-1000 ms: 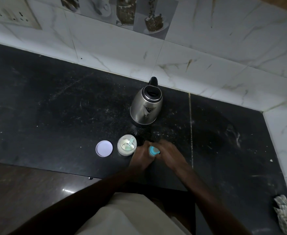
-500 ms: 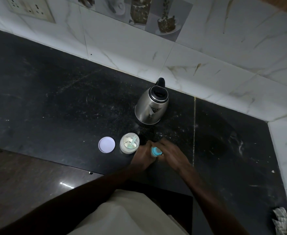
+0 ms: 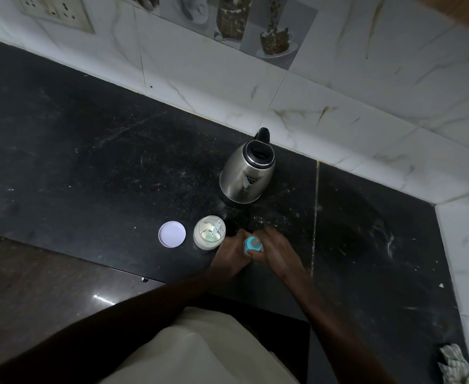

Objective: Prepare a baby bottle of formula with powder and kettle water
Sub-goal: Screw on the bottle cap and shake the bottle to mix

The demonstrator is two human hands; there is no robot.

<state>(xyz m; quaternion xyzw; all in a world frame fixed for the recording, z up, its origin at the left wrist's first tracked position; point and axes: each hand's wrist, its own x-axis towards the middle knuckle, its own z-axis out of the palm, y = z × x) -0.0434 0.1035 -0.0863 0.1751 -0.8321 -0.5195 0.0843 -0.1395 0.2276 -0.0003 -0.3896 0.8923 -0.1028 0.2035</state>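
Observation:
A baby bottle with a blue cap [image 3: 253, 244] stands on the black counter [image 3: 89, 167], seen from above. My left hand [image 3: 232, 253] wraps its left side and my right hand [image 3: 279, 250] grips its right side at the cap; the bottle's body is hidden between them. Just left stands an open jar of white formula powder [image 3: 209, 235] with a pale scoop inside. Its white lid [image 3: 172, 234] lies flat further left. A steel kettle [image 3: 248, 176] with a black lid and handle stands behind the hands.
White marble wall tiles [image 3: 255, 87] run along the back and right of the counter. A socket panel [image 3: 56, 11] sits on the wall at the top left. A crumpled cloth [image 3: 453, 364] lies at the counter's near right corner. The counter's front edge runs below the jar.
Both hands have stayed clasped around the blue-capped bottle. The camera has tilted, so everything sits slightly lower and further right in view. Kettle, jar and lid have not moved.

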